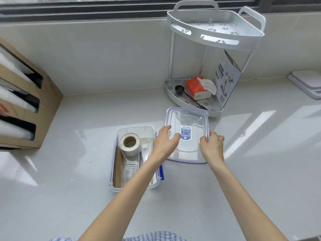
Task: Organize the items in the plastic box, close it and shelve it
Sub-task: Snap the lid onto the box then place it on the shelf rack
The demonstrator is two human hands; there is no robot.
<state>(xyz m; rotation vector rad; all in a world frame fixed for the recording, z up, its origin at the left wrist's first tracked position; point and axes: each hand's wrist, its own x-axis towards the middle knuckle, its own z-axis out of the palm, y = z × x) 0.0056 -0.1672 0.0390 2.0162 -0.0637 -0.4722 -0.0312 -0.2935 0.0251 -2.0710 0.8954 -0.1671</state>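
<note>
A clear plastic box (117, 134) with blue clips stands open on the white counter. Inside it are a roll of tape (129, 144), a strip of cardboard (117, 168), clear plastic cups (127, 173) lying down and a white spoon (145, 153). Its clear lid (188, 119), with a blue sticker, lies just right of the box. My left hand (164, 142) rests on the lid's left edge, thumb on top. My right hand (212, 145) grips the lid's right edge. A white two-tier corner shelf (215, 37) stands behind the lid.
The shelf's lower tier holds a red tissue pack (197, 87), a dark scoop (179, 89) and a printed card (225, 75). A cardboard organiser (26, 101) sits at the left. A white scale (307, 84) is at the far right. A wall and window run behind.
</note>
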